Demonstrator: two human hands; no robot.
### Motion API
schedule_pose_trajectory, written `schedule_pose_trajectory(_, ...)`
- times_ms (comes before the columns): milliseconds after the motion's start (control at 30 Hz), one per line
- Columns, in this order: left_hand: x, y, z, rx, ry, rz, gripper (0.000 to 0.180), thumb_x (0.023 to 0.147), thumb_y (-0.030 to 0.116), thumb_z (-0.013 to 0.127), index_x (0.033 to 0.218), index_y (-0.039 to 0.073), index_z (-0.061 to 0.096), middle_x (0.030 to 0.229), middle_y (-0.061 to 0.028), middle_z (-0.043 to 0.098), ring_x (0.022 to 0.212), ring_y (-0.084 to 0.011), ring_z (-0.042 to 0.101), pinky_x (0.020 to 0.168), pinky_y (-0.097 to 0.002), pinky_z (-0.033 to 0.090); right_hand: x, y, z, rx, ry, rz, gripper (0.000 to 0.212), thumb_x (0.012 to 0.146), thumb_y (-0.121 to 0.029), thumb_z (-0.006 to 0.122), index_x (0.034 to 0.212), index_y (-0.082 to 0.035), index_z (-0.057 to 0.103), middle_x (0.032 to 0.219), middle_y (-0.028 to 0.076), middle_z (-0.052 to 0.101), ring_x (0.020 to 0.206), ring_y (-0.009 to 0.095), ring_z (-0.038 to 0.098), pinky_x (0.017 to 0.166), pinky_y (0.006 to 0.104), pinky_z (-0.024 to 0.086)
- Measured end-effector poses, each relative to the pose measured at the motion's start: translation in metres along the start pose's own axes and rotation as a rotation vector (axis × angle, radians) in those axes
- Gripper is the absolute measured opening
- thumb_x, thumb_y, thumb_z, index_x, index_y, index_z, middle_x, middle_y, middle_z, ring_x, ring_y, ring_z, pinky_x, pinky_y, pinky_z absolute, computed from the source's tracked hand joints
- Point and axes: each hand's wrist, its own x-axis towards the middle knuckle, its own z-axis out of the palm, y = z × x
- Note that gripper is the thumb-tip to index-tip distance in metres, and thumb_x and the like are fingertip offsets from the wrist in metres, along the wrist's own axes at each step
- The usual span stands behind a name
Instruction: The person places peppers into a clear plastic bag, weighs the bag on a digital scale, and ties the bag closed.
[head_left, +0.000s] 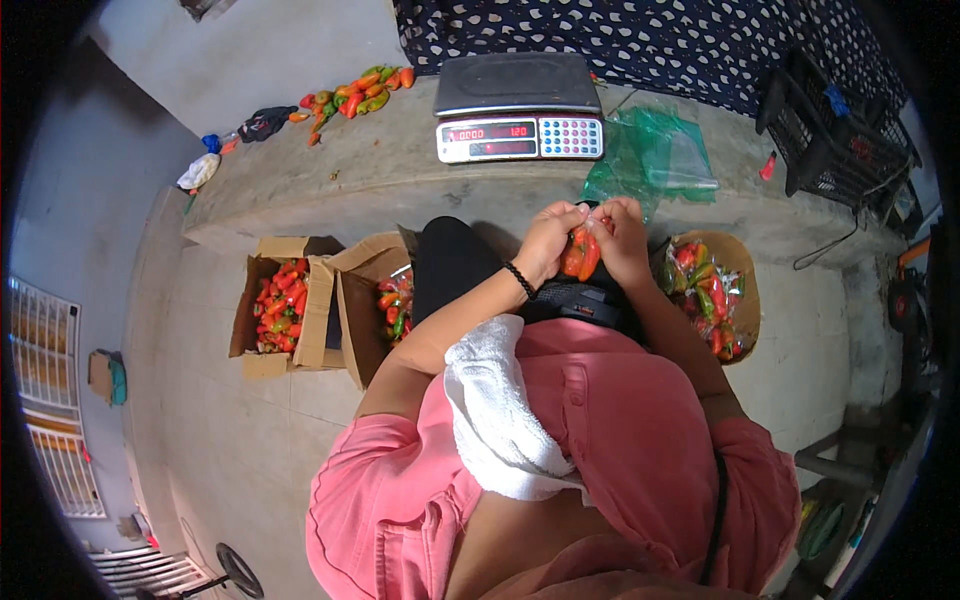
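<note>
Concrete is forming a long gray bench point(380, 170) across the far side of the room, and a patterned dark cloth point(640, 45) is hanging behind it. On the bench, a scale point(520, 110) is standing near the middle, loose peppers point(352, 98) are lying to its left, and green plastic bags point(665, 155) are spreading to its right.

In front of the bench, over the person's lap, a clear bag of peppers point(580, 256) is hanging between the two hands. The left hand point(550, 238) is curling inward, its thumb and fingertips pinching the gathered top of the bag; the right hand point(622, 240) is bending in from the other side, its fingers closing on the same gathered plastic. The fingertips are nearly meeting there. Cardboard boxes point(318, 315) holding peppers are standing on the floor to the left, and another open box point(750, 290) is holding bagged peppers on the right.
</note>
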Motion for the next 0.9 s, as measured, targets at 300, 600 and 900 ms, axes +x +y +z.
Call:
schedule_pose_trajectory(300, 0.004, -0.005, -0.005, 0.129, 0.022, 0.031, 0.018, 0.087, 0.017, 0.054, 0.073, 0.006, 0.050, 0.066, -0.0009, 0.051, 0.058, -0.0091, 0.046, 0.055, -0.0234, 0.040, -0.004, -0.004, 0.003, -0.166, 0.084, -0.182, 0.012, 0.073, -0.014, 0.063, 0.077, -0.006, 0.055, 0.094, 0.013, 0.048, 0.082, 0.027, 0.052, 0.072, 0.0362, 0.043)
schedule_pose_trajectory(600, 0.004, -0.009, -0.008, 0.148, -0.079, 0.090, 0.013, 0.087, 0.014, 0.052, 0.084, 0.002, 0.057, 0.076, -0.0039, 0.058, 0.068, -0.0108, 0.053, 0.064, -0.0231, 0.043, 0.000, 0.001, -0.005, -0.053, 0.015, -0.007, 0.014, 0.072, -0.011, 0.061, 0.081, -0.002, 0.056, 0.099, 0.014, 0.048, 0.080, 0.024, 0.054, 0.069, 0.0313, 0.044)
schedule_pose_trajectory(900, 0.005, -0.013, -0.008, 0.196, -0.088, 0.089, 0.016, 0.088, 0.015, 0.049, 0.083, 0.001, 0.056, 0.076, -0.0052, 0.059, 0.064, -0.0113, 0.053, 0.061, -0.0237, 0.044, 0.004, -0.008, -0.003, -0.336, 0.030, -0.348, 0.012, 0.067, -0.013, 0.060, 0.075, -0.008, 0.053, 0.093, 0.011, 0.051, 0.087, 0.031, 0.049, 0.075, 0.0409, 0.036)
